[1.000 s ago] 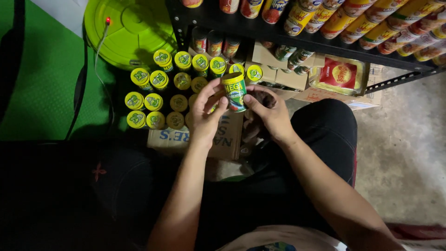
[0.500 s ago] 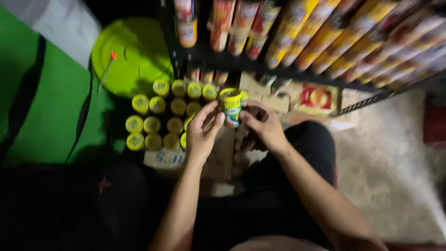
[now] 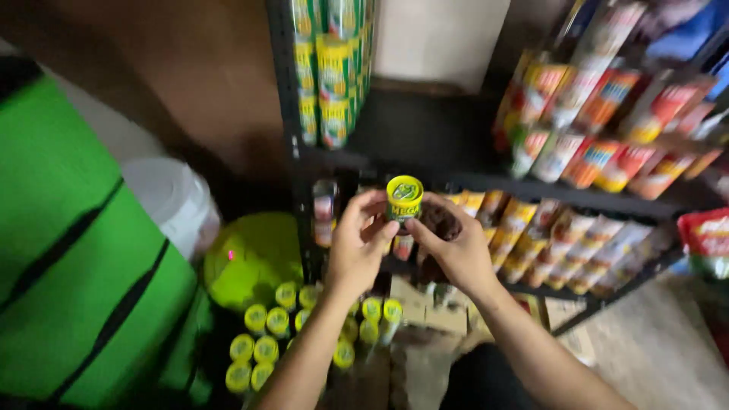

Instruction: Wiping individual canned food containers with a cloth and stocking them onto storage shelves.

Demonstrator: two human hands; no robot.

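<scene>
Both hands are lifting one small yellow-lidded can (image 3: 404, 199) up off the floor level and toward the black metal shelf (image 3: 425, 163). A second ago the same can was being turned low, just over the cluster of matching cans; now it is being held well above them, in front of the shelf's middle tier.

Left hand (image 3: 357, 241): fingers closed around the can's left side, thumb at the front.
Right hand (image 3: 454, 249): fingertips pinching the can's right side from below the lid. The can is sitting upright between the two grips, lid up.

Below the grip: the remaining yellow-lidded cans (image 3: 304, 334) standing in rows on the floor, beside a lime-green lid (image 3: 254, 258). Above and left of the grip: stacked green-and-yellow tins (image 3: 334, 76). To the right: rows of red and yellow sachets (image 3: 600, 144), blurred.

Reading: the can seems to be moving from floor stock to the shelf, not yet set down.
</scene>
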